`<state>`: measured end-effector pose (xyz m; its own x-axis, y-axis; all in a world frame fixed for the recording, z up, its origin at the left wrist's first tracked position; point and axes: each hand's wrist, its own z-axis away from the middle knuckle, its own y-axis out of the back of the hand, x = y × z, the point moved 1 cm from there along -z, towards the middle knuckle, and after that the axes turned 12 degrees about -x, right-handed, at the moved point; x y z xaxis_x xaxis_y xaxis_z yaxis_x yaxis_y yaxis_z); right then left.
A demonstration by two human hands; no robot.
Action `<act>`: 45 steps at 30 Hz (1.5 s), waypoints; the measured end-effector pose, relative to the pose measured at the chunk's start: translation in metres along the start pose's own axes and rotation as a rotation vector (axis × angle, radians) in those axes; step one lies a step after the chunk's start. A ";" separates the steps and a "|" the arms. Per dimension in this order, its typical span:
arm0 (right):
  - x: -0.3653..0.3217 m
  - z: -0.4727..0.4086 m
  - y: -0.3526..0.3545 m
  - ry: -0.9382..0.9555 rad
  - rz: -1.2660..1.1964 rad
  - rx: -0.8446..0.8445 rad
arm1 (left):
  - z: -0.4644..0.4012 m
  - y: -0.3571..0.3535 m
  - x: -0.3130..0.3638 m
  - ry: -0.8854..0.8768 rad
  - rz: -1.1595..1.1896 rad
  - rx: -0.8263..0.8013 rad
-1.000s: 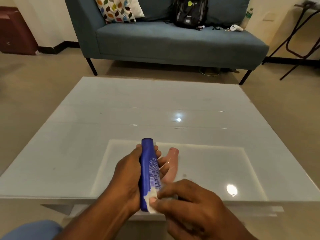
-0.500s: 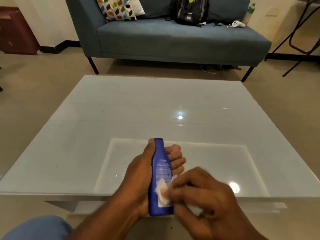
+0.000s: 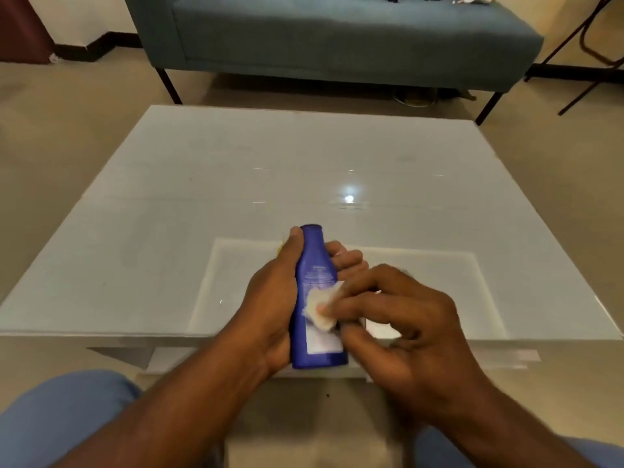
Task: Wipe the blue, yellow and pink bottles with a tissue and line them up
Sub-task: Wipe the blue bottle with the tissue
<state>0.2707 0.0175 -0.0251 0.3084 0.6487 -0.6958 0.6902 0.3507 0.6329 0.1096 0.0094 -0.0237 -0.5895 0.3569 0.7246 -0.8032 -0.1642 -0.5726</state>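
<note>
Head view, lower centre: the left hand [image 3: 270, 298] grips the blue bottle [image 3: 315, 298], cap pointing up-frame, long axis near vertical, while the right hand [image 3: 401, 332] pinches a tissue [image 3: 319, 307] against its label.

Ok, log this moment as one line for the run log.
step: wiping | left hand: grips blue bottle | right hand: presses tissue on it | lined up: not yet

A pale glossy table [image 3: 202, 184] fills the middle of my view, a light glinting off it. Beyond it, top centre, stands a blue-grey sofa [image 3: 337, 38] on dark legs, over beige floor [image 3: 67, 106].
</note>
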 end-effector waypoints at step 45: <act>0.019 -0.006 0.020 -0.379 -0.432 0.175 | -0.001 0.003 -0.006 -0.055 -0.402 -0.037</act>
<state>0.2860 0.0410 -0.0235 0.1654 0.1752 -0.9705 0.8926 0.3920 0.2229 0.1104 0.0078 -0.0304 -0.2332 0.3361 0.9125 -0.9677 0.0125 -0.2519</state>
